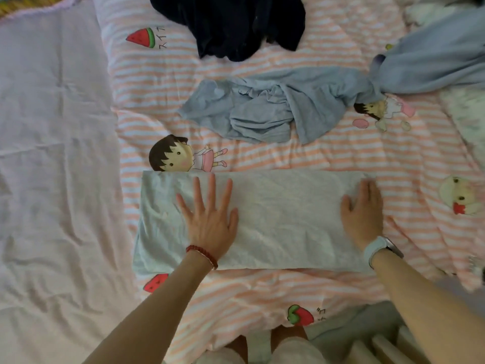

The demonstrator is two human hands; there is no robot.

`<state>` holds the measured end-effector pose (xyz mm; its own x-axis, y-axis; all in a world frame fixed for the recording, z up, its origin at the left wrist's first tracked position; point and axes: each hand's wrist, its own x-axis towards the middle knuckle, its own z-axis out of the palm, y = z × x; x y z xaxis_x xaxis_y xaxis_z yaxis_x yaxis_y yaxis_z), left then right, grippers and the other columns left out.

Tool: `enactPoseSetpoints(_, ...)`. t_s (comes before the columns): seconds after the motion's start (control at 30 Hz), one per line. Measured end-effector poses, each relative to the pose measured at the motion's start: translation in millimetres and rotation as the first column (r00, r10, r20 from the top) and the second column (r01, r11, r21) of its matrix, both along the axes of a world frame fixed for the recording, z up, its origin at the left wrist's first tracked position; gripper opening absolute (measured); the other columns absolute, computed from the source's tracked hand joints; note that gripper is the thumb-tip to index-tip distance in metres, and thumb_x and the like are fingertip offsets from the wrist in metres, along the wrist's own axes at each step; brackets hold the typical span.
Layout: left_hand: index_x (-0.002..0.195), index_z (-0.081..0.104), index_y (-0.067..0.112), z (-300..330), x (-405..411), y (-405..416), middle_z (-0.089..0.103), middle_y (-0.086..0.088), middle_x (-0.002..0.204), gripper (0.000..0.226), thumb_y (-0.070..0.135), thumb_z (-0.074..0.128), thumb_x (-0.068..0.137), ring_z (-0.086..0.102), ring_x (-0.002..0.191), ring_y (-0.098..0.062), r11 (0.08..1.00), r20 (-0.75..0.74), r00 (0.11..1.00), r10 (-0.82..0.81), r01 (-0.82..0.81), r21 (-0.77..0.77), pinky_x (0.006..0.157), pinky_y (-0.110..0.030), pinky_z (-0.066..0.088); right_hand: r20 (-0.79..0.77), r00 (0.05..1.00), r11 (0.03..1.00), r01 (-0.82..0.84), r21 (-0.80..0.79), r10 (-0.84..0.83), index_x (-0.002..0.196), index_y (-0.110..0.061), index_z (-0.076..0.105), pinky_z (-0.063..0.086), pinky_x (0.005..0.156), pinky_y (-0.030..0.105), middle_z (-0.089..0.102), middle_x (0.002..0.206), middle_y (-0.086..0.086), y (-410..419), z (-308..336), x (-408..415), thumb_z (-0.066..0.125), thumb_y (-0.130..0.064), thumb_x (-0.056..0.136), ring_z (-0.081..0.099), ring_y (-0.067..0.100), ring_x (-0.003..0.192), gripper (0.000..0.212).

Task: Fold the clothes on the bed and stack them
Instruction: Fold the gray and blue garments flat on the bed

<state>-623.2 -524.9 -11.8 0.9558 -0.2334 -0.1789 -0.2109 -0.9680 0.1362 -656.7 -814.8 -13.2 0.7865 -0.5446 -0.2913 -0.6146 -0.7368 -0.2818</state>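
Palms down, both my hands lie on the pale mint-green cloth folded into a long rectangle (283, 222), which sits on the pink-and-white striped cartoon-print quilt (328, 156) just in front of me. My left hand (210, 219) presses flat on the left part of the cloth, fingers straight and spread toward twelve o'clock, gripping nothing; a red beaded bracelet (202, 254) circles that wrist. My right hand (363, 216) rests on the cloth's right end at three o'clock, fingers together and lightly bent over the edge, and I cannot tell whether they pinch the fabric. A pale blue watch (380, 249) is on that wrist. At twelve o'clock, apart from the fold, lies a crumpled light blue garment (262, 111). Beyond it a rumpled dark navy garment (231, 24) lies at the far edge. At nine o'clock spreads a wrinkled lilac sheet (52, 153).
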Motion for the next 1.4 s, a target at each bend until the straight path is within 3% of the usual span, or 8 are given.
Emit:
enactPoseSetpoints(0.13,0.142,0.033,0.033,-2,-39,-74,0.030,-0.007,0.151,0.059,0.052,0.027,0.086,0.023,0.138,-0.040,0.959,-0.139,0.949,-0.282,0.279,-0.046,0.100,-0.071,0.012,0.086,0.961,0.964,0.260,0.049,-0.264,0.126,0.002,0.046,0.034,0.096,0.044,0.049,0.123,0.025,-1,11,-37,0.058,-0.022,0.088,0.042,0.039,0.116,0.046)
enactPoseSetpoints(0.27,0.136,-0.025,0.042,-35,-55,-99,-0.031,0.003,0.148,0.060,0.062,-0.005,0.084,-0.037,0.132,-0.032,0.953,-0.229,0.930,-0.287,0.301,0.028,0.103,-0.065,-0.019,0.097,0.897,0.850,0.368,0.377,-0.432,0.074,-0.012,0.054,0.043,0.053,0.027,0.057,0.071,0.003,-6,7,-56,0.061,-0.023,0.085,0.057,0.027,0.071,0.017)
enactPoseSetpoints(0.47,0.133,-0.030,0.043,-43,-54,-101,-0.038,0.006,0.143,0.060,0.064,-0.009,0.081,-0.036,0.133,-0.029,0.948,-0.252,0.934,-0.254,0.293,0.128,0.102,-0.062,-0.022,-0.009,0.888,0.773,0.405,0.489,-0.460,0.101,-0.018,0.059,0.048,0.084,0.040,0.064,0.099,-0.003,-14,-2,-52,0.062,-0.027,0.084,0.059,0.022,0.096,0.020)
enactPoseSetpoints(0.63,0.129,-0.038,0.042,-42,-54,-104,-0.042,0.005,0.141,0.059,0.065,-0.009,0.082,-0.041,0.130,-0.029,0.942,-0.281,0.927,-0.248,0.299,0.152,0.102,-0.061,-0.023,0.076,0.933,0.713,0.213,0.667,-0.351,0.108,-0.029,0.049,0.040,0.064,0.004,0.054,0.095,-0.019,-18,3,-53,0.057,-0.013,0.086,0.053,-0.003,0.085,0.028)
enactPoseSetpoints(0.87,0.141,0.035,0.033,-12,-39,-90,0.013,0.005,0.156,0.047,0.039,0.043,0.095,0.004,0.145,-0.019,0.965,-0.316,0.926,-0.205,0.138,-0.221,0.114,-0.044,0.002,0.126,0.988,0.608,-0.047,0.793,-0.089,0.108,-0.036,0.044,0.042,0.070,0.005,0.051,0.103,-0.026,-11,47,-37,0.057,-0.014,0.088,0.052,-0.018,0.090,0.033)
enactPoseSetpoints(1.0,0.105,0.064,0.020,25,-18,-43,0.060,-0.001,0.119,0.019,0.013,0.052,0.093,0.057,0.111,-0.021,0.598,-0.530,0.822,0.208,-0.536,-0.596,0.090,-0.022,0.042,0.180,0.981,0.521,-0.192,0.832,0.076,0.106,-0.032,0.049,0.045,0.071,0.005,0.058,0.102,-0.016,38,81,-6,0.054,-0.011,0.090,0.055,-0.011,0.088,0.027)
enactPoseSetpoints(1.23,0.105,0.062,0.010,52,1,99,0.069,-0.009,0.094,0.033,0.033,0.038,0.098,0.068,0.082,-0.023,-0.234,-0.909,0.390,0.148,-0.879,-0.416,0.071,-0.037,0.058,0.242,0.914,0.384,-0.362,0.850,0.326,0.139,-0.016,0.037,0.039,0.090,0.018,0.052,0.128,-0.004,209,87,29,0.047,-0.009,0.092,0.050,0.009,0.112,0.048)
enactPoseSetpoints(1.4,0.101,0.062,0.012,36,0,153,0.065,-0.006,0.087,0.052,0.054,0.033,0.093,0.062,0.077,-0.021,-0.263,-0.965,0.260,0.035,-0.929,-0.260,0.072,-0.035,0.046,0.151,0.857,0.473,-0.409,0.781,0.492,0.142,-0.022,0.034,0.042,0.086,0.026,0.056,0.104,-0.006,291,61,32,0.049,-0.021,0.093,0.053,0.013,0.094,0.051)
